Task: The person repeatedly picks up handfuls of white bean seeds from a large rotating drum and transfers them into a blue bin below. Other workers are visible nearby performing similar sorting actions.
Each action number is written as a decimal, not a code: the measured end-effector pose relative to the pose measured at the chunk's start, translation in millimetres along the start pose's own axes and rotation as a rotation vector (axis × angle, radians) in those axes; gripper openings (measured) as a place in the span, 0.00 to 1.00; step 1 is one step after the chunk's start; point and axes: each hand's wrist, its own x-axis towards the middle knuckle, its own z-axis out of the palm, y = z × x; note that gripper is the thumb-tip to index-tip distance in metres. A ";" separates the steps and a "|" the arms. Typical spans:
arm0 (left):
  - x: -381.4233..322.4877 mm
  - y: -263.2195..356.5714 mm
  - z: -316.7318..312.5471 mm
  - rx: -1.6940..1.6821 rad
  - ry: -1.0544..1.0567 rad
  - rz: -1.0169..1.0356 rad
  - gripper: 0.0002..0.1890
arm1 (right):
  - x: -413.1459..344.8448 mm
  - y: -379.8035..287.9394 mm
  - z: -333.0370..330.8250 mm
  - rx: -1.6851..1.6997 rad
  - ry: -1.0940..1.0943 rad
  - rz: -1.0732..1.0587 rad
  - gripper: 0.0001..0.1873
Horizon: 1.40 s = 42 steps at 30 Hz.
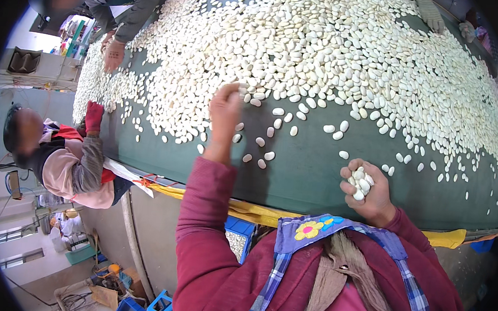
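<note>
Large white beans (306,41) lie thickly across a dark green work surface (304,181), thinning to scattered single beans towards my side. My left hand (226,114) reaches over the near edge of the thick layer, fingers curled and blurred by motion. Whether a bean is between those fingertips is not visible. Closer to my body, my right hand (377,194) is turned palm up above the surface, its fingers curled around several white beans (361,182). A few loose beans (337,129) lie on the green between the two hands.
Co-workers' hands are at the beans: a printed glove (114,55) upper left, a red glove (94,117) at left, a pale glove (431,14) upper right. Yellow sheeting (253,213) runs along the near edge. Below are a blue crate (243,227) and a blue stool (161,308).
</note>
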 end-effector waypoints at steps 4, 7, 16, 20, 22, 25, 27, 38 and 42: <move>60.6 -48.6 -76.0 0.417 0.249 0.045 0.09 | -6.3 -6.5 -10.5 -0.013 0.017 0.042 0.15; 86.9 -47.4 -77.0 0.743 0.188 0.235 0.09 | -10.1 -13.9 -14.9 -0.023 0.024 0.050 0.15; 95.2 -58.8 -77.0 0.420 0.186 -0.172 0.09 | -27.0 -31.3 -29.2 -0.057 0.045 -0.010 0.15; 79.9 -48.8 -73.3 -0.181 0.297 -0.342 0.11 | -34.9 -37.1 -32.2 -0.067 0.059 -0.024 0.15; 74.6 -42.9 -67.9 -0.070 0.267 -0.273 0.11 | -37.8 -41.0 -33.6 -0.084 0.059 -0.024 0.15; 67.4 -39.8 -63.7 0.174 0.147 -0.125 0.09 | -43.8 -46.9 -36.4 -0.086 0.043 -0.020 0.15; 65.3 -50.1 -53.5 0.421 0.050 0.041 0.09 | -46.8 -49.0 -38.4 -0.083 0.041 -0.014 0.15; 66.5 -11.6 -13.4 -0.388 0.277 -0.429 0.10 | -66.5 -68.5 -58.5 -0.111 0.024 -0.046 0.16; 98.8 -23.8 -15.7 0.167 0.152 -0.340 0.09 | -72.8 -76.1 -65.6 -0.112 0.026 -0.040 0.16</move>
